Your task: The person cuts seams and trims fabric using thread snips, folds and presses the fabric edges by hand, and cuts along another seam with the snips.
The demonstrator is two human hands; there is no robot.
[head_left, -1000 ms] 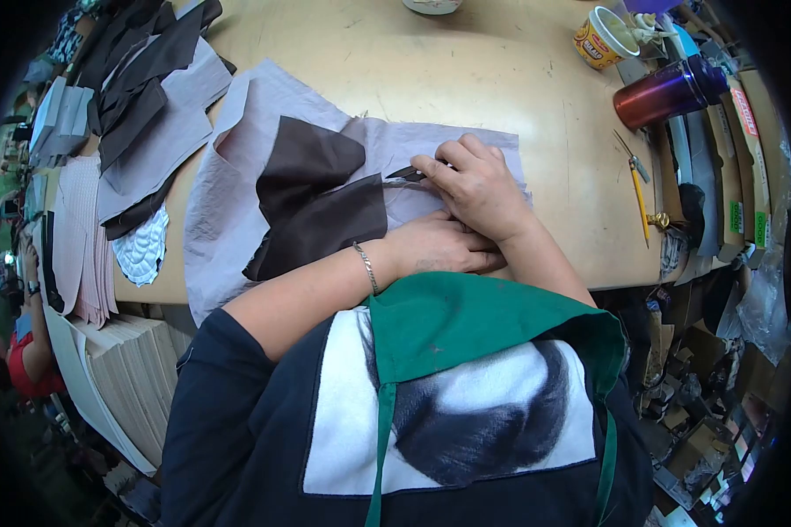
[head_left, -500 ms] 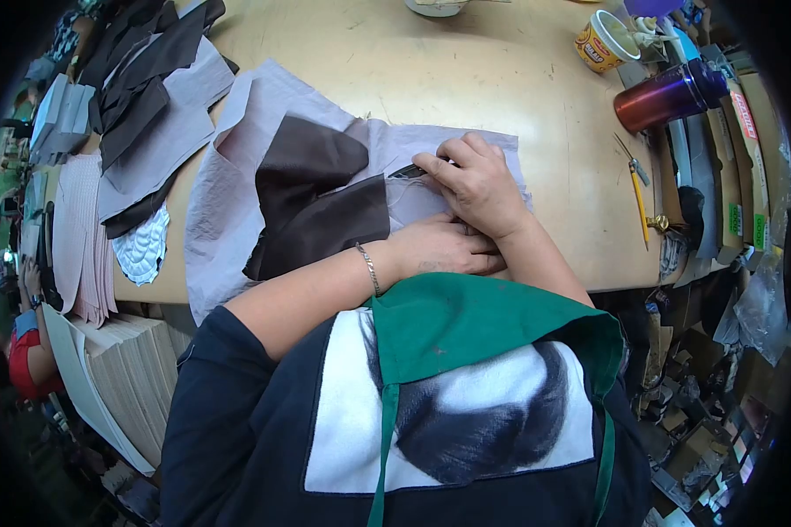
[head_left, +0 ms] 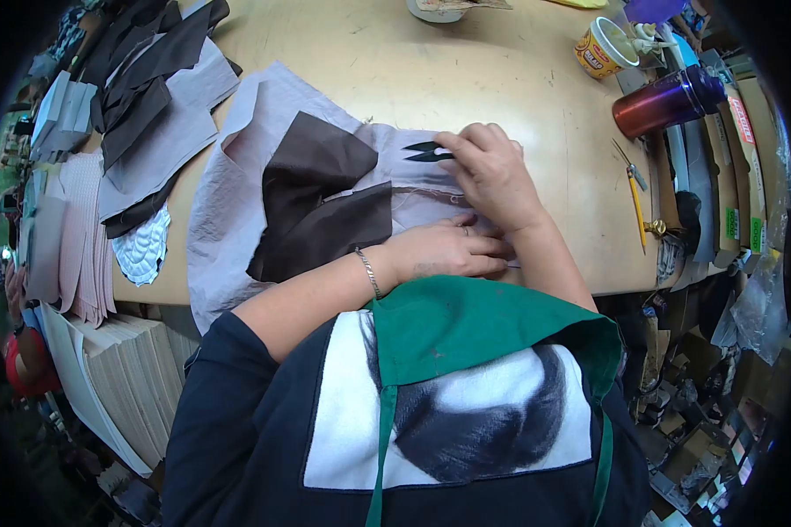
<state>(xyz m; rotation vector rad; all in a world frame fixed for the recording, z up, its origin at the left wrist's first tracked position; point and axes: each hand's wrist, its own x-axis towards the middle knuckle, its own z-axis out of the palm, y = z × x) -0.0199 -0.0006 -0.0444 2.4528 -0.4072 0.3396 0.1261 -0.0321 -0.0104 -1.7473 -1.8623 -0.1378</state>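
Note:
Black thread snips (head_left: 425, 153) are held in my right hand (head_left: 494, 176), their two blades apart and pointing left over the pale lavender fabric (head_left: 224, 211). My left hand (head_left: 439, 253) lies flat on this fabric near the table's front edge, fingers stretched to the right. Dark brown pieces (head_left: 316, 158) lie on the lavender cloth, left of the snips and above my left forearm. A seam with loose threads (head_left: 426, 191) runs between the two hands. Part of the cloth is hidden beneath my hands.
Dark and lavender cloth pieces (head_left: 171, 92) are piled at the left, with a silvery quilted piece (head_left: 142, 248) beside them. At the right are a yellow cup (head_left: 599, 54), a purple-red bottle (head_left: 664, 104) and a yellow pencil (head_left: 636, 211). A co-worker's red sleeve (head_left: 31, 362) shows far left.
My right hand has risen slightly off the seam, bringing the snips' open blades into clear view. The threaded seam is now uncovered. My left hand stays about where it was.

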